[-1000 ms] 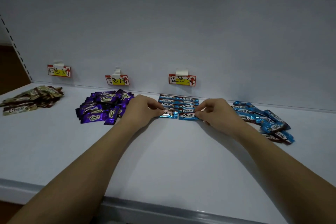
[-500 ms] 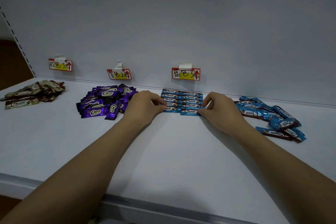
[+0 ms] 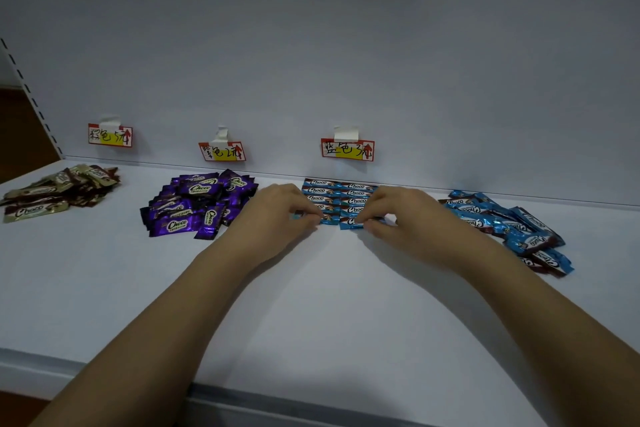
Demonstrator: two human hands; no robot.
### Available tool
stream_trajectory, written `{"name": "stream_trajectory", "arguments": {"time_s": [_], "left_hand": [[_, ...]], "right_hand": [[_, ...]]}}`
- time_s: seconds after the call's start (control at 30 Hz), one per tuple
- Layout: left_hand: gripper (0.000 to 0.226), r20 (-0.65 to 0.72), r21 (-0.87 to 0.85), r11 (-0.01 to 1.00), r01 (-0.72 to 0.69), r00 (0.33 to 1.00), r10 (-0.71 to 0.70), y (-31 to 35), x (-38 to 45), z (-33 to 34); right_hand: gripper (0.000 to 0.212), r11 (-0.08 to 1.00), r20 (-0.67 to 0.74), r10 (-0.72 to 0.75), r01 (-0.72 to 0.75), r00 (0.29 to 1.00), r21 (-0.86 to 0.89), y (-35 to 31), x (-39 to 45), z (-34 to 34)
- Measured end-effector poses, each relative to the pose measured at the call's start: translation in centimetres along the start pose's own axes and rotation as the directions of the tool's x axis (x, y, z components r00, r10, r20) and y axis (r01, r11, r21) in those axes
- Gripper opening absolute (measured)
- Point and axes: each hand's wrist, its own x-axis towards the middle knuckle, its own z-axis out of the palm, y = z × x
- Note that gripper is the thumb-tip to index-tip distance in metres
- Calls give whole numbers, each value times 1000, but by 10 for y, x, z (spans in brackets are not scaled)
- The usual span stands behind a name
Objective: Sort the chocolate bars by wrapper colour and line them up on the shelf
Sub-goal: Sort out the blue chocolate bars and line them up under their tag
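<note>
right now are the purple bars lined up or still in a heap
Still in a heap: the purple bars overlap at mixed angles, unlike the blue rows.

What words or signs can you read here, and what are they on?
"Choco": blue bars in rows, loose blue pile, purple pile, gold pile.
Small print under "Choco": too small.
Three tags on the back wall: handwritten, red arrows, not clearly readable.

Blue bars (image 3: 337, 199), purple pile (image 3: 199, 204), olive-brown pile (image 3: 57, 191) (red-yellow labels (image 3: 347, 149)) on white shelf (image 3: 311, 305).

Head view, downward over shelf (image 3: 311, 305)
</note>
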Motion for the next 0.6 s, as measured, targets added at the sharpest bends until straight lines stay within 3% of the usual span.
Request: {"name": "stream_trajectory", "arguments": {"time_s": [0.2,0.47,0.6], "left_hand": [[30,126,83,995,-49,991,38,3,-6,1],[28,104,59,997,-43,994,37,2,-6,3],[26,-37,34,999,-25,999,27,10,-6,3]], "right_hand": [[27,999,50,-26,27,998,-34,3,3,17],[26,999,55,-28,26,998,31,4,3,14],[28,985,-59,103,-93,993,147,10,3,-4]]}}
